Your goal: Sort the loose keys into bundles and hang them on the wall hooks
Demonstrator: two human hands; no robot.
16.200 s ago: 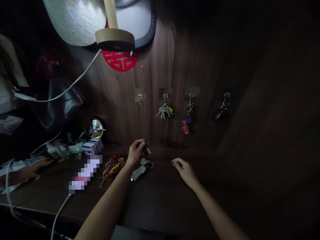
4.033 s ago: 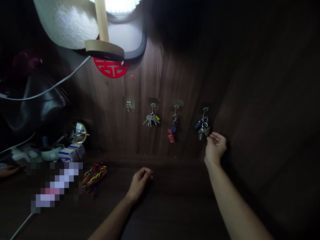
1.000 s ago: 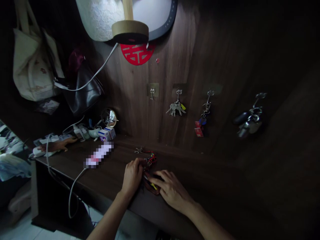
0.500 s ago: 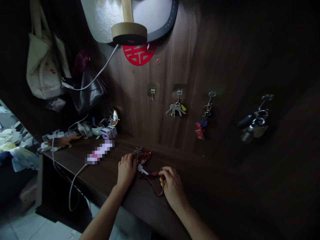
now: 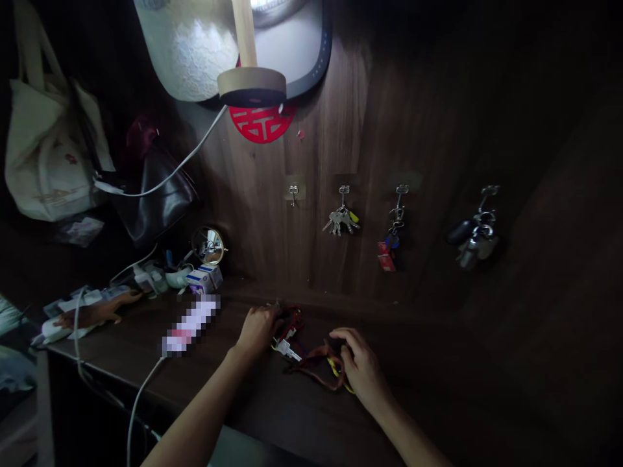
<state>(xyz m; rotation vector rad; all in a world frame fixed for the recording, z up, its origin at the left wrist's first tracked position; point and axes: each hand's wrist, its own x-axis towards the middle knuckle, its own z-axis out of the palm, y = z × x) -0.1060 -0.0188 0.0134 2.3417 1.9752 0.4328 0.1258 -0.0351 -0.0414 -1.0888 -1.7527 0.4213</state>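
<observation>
On the dark wooden shelf (image 5: 311,415) lies a bunch of keys (image 5: 288,350) with red cord, a brown strap (image 5: 316,375) and a yellow cord (image 5: 333,366). My left hand (image 5: 259,331) curls over the bunch's far left end, and its fingertips hide what they grip there. At the right end is my right hand (image 5: 363,366), thumb and fingers bent around the brown strap, with the yellow cord beside the palm. A silver key lies flat between the two hands.
On the back wall, an unused hook (image 5: 294,194) is left of hanging silver keys (image 5: 342,220), keys with red tags (image 5: 387,256) and a dark key set (image 5: 474,246). A white power strip (image 5: 192,324), boxes (image 5: 204,279) and a round mirror (image 5: 209,245) are left.
My right hand has moved right, away from my left hand, and more of the yellow cord shows. My left hand stays at the bunch's far left end. The camera view has shifted.
</observation>
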